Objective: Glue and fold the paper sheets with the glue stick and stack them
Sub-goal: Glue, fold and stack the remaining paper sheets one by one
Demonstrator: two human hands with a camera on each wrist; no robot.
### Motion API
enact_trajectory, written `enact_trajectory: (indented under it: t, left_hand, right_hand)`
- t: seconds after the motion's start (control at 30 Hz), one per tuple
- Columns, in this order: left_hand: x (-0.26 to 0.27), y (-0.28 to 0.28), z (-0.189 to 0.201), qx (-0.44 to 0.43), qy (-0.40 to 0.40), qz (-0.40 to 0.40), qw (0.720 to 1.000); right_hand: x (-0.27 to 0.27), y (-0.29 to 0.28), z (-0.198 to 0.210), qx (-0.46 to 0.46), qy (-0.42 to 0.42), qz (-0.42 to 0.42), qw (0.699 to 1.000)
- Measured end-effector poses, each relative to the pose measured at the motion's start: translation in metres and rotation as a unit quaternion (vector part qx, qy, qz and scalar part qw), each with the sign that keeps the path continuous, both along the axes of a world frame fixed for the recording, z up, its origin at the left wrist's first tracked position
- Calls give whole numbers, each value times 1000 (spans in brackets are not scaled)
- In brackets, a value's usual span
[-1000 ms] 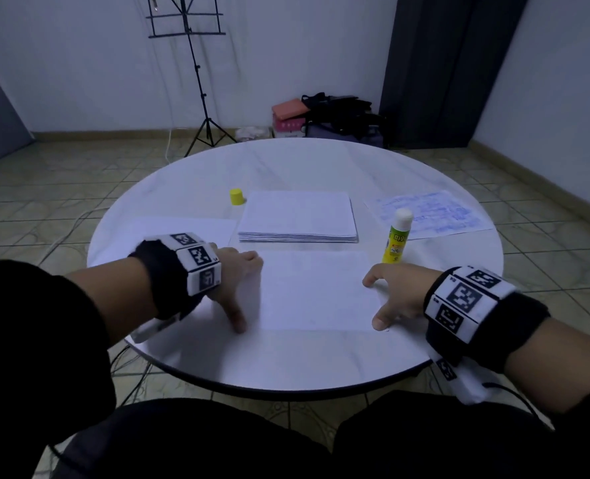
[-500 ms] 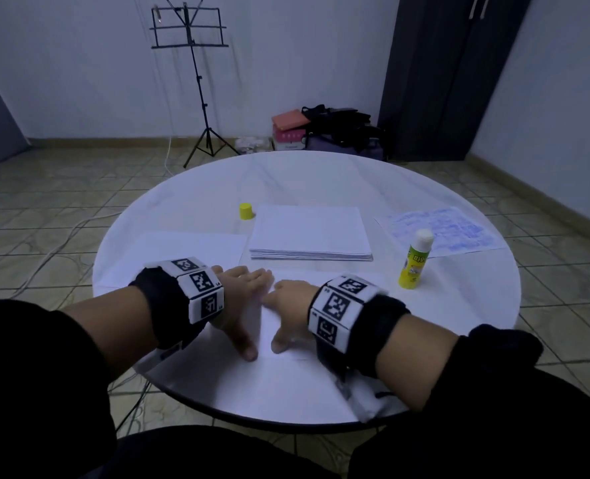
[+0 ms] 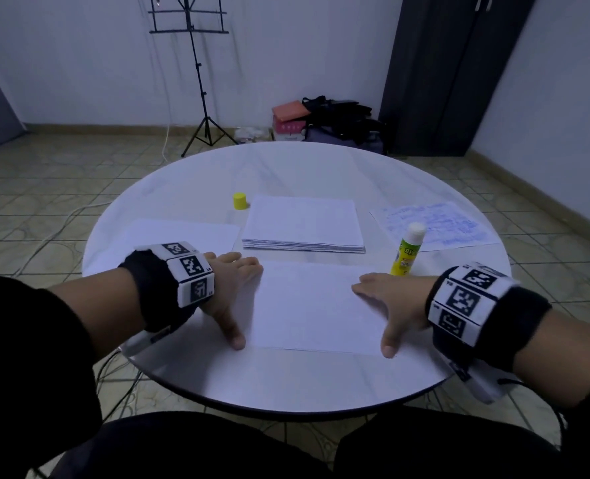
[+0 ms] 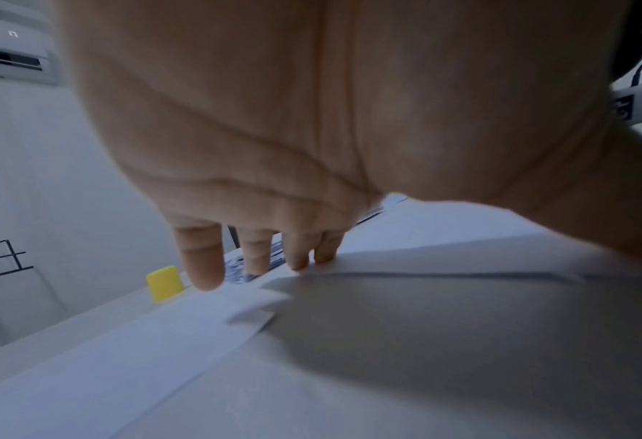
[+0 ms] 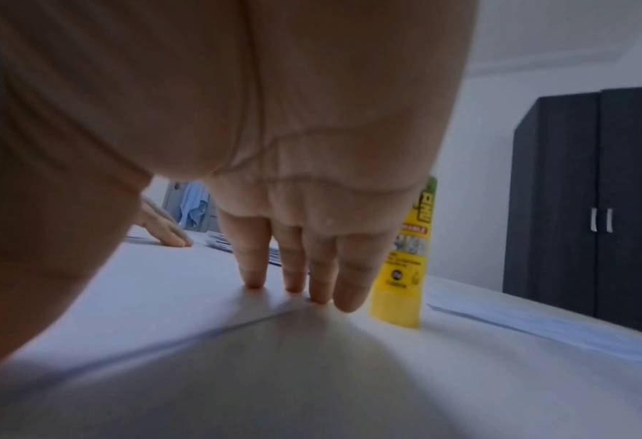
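1. The left hand [image 3: 233, 288] is lying flat with fingers straight, pressing on the left edge of the sheet [image 3: 316, 307]; it is gripping nothing.
2. The right hand [image 3: 395, 305] is lying flat too, fingers straight and together, pressing on the sheet's right edge; the right wrist view is showing its fingertips [image 5: 253, 282] touching the paper, with nothing held.
3. The sheet is lying between the two hands, on the near part of the table [image 3: 286, 385]. Its long axis is running left to right, from one hand to the other. Whether it is already folded, I cannot tell for sure.
4. The stack [image 3: 303, 224] is sitting just beyond the sheet, straight ahead of both hands and about equally near to each.
5. The glue stick [image 3: 407, 252] is standing upright, uncapped, just beyond the sheet's far right corner, close to the right hand. Its cap [image 3: 240, 201] is sitting beyond the sheet's far left corner, beside the stack.
6. Judging from this, the smoothing is nearly done, and the coming move is likely a short forward carry onto the stack, with both hands gripping the short edges.
7. A written page [image 3: 435, 224] is lying to the right of the sheet, past the glue stick.
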State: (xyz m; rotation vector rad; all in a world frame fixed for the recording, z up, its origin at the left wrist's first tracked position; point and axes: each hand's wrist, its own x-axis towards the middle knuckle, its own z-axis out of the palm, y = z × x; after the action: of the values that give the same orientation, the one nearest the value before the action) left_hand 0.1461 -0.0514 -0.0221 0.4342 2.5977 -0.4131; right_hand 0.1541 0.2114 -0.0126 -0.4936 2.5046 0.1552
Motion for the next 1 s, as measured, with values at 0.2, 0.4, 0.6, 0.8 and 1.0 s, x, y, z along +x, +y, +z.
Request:
enact_trajectory:
  t: [0.2, 0.4, 0.6, 0.8, 1.0]
  left_hand:
    - [-7, 4, -1, -19, -6, 15, 1000]
    - [-13, 4, 4, 139, -31, 146, 979]
    - [-5, -4, 8, 454, -42, 314, 833]
    - [29, -10, 1, 522, -42, 307, 795]
    - [40, -20, 27, 460, 34, 185, 868]
  right_hand:
    - [-6, -3, 1, 54, 23, -3, 998]
    - [-10, -17, 0, 93, 29, -8, 995]
    - [4, -10, 3, 23, 20, -46, 998]
    - [23, 1, 0, -80, 6, -123, 989]
    - [21, -9, 7, -318, -6, -300, 899]
